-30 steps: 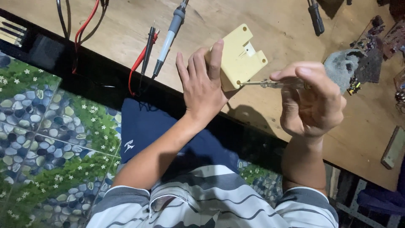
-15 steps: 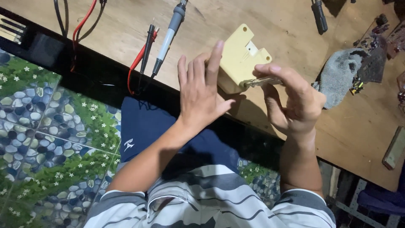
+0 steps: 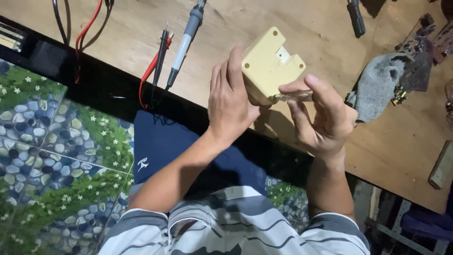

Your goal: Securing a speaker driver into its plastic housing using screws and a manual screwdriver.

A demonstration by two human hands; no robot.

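My left hand (image 3: 231, 101) holds a cream plastic box (image 3: 272, 63) with screw holes at its corners, tilted up off the wooden workbench (image 3: 302, 19). The fingers lie flat along the box's left side. My right hand (image 3: 318, 115) grips a clear-handled screwdriver (image 3: 295, 97) between thumb and fingers. Its tip meets the box's lower right edge.
Red and black test probes (image 3: 158, 59) and a grey soldering iron (image 3: 185, 42) lie left of the box. A grey cloth (image 3: 377, 85) and circuit parts (image 3: 422, 45) sit at the right. A black-handled tool (image 3: 356, 18) lies at the top. Patterned floor tiles (image 3: 56, 151) show below the bench edge.
My right hand has moved left and closer to the box, bringing the screwdriver tip against its edge. The box is tilted more upright in my left hand.
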